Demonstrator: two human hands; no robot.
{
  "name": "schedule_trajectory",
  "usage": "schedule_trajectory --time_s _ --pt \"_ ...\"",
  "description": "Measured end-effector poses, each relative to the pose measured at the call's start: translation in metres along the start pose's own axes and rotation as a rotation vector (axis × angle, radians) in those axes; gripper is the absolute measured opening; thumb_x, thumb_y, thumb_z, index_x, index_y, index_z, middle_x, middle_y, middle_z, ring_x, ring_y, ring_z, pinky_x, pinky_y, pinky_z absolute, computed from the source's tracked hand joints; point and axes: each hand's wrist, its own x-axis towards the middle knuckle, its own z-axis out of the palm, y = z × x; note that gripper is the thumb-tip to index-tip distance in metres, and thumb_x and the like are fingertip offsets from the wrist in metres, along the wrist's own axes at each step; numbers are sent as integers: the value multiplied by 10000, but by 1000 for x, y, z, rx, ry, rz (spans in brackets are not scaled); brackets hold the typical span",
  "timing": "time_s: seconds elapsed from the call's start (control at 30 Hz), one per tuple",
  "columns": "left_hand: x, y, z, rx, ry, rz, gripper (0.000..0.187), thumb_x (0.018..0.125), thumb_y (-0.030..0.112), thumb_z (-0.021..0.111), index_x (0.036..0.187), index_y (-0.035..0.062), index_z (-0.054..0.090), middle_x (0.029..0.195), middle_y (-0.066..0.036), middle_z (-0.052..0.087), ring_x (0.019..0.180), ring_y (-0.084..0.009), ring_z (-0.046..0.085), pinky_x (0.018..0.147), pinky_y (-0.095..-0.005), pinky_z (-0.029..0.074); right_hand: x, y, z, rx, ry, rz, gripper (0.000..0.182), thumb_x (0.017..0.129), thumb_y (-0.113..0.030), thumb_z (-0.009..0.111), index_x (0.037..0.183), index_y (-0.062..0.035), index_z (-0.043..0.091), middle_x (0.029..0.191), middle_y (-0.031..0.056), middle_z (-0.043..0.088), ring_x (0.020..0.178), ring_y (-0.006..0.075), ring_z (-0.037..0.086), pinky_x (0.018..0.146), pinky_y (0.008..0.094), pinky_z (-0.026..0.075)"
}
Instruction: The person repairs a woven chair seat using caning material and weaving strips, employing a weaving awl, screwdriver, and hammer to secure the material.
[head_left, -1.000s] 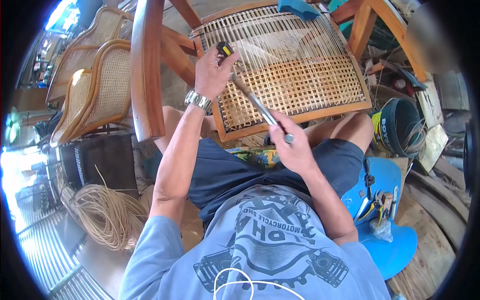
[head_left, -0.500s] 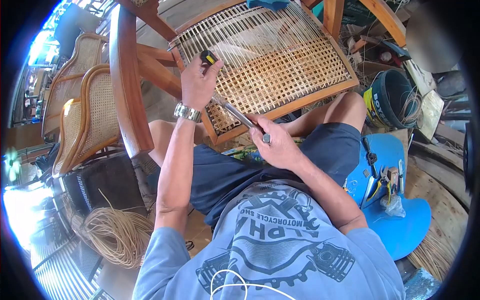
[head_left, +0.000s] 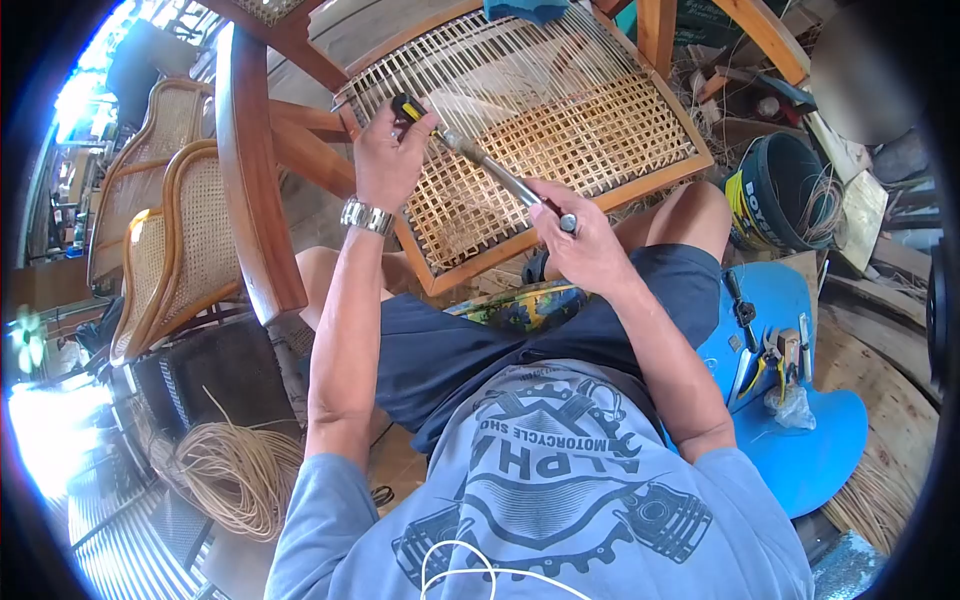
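Observation:
My left hand, with a metal watch on its wrist, grips a tool with a yellow-and-black handle over the left side of a woven cane seat. The working end of that tool is hidden below the hand. In my right hand is a shiny metal rod-like tool, gripped near its rounded end. It slants up to the left across the seat, its far end close to the yellow-and-black handle. Toward me the seat shows a square weave; farther off, mostly parallel strands. A wooden frame surrounds it.
Cane-backed chair parts stand at left, above a coil of cane. A blue surface at right carries pliers and other tools. Behind it stands a dark bucket. Blue cloth lies at the seat's far edge.
My right hand has moved up and to the right with the metal rod, whose far end rose toward the yellow-and-black handle. My left hand has shifted slightly left and up, still gripping its tool.

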Motion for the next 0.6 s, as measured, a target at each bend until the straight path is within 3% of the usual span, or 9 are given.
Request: schedule_trajectory --time_s 0.1,0.17,0.23,0.3,0.43,0.5,0.57,0.6 --pt "4 5 -1 -170 79 76 242 915 245 767 1056 61 696 844 -46 739 756 -113 687 701 -285 535 4 3 -10 84 -36 -29 343 1036 -132 538 1324 52 570 830 24 585 704 64 503 613 249 436" --pt "3 11 -1 -143 73 60 268 914 267 766 1067 59 694 853 -50 744 772 -118 695 710 -292 537 7 -5 -17 95 60 -52 348 1042 -136 538 1332 53 565 810 10 559 695 51 483 603 241 423" --pt "7 14 2 26 -27 -7 293 915 293 762 1075 59 691 867 -64 750 792 -126 705 730 -296 543 11 -11 -22 89 53 -53 349 1043 -140 543 1333 53 565 805 -6 546 683 46 469 593 234 411" --pt "7 15 5 3 -77 -12 306 919 304 754 1079 52 687 885 -84 755 808 -152 719 748 -308 550 13 -13 -26 36 43 -33 372 1053 -141 530 1367 58 552 808 -22 548 731 42 490 641 209 413" --pt "8 16 10 2 -89 38 314 917 286 753 1087 32 682 921 -103 760 831 -192 739 746 -324 557 11 2 -15 78 112 -104 347 1036 -138 547 1320 61 566 778 -8 536 664 63 472 591 248 419" --pt "9 18 9 5 -112 10 311 918 276 752 1090 28 679 921 -105 758 830 -185 738 744 -318 558 6 8 -13 63 94 -71 339 1028 -108 542 1320 64 564 785 -15 533 667 57 472 589 238 414" --pt "10 16 10 5 -111 47 303 919 270 751 1091 31 681 908 -98 758 817 -172 733 736 -314 557 4 15 -17 111 -65 -68 338 1029 -94 523 1328 59 561 796 -21 536 669 46 469 584 228 407" --pt "11 17 10 -9 -96 50 301 919 272 751 1091 34 682 900 -92 758 808 -165 728 729 -315 555 1 8 -19 204 -78 40 345 1040 -116 520 1339 52 560 805 -25 540 680 39 470 591 222 407"
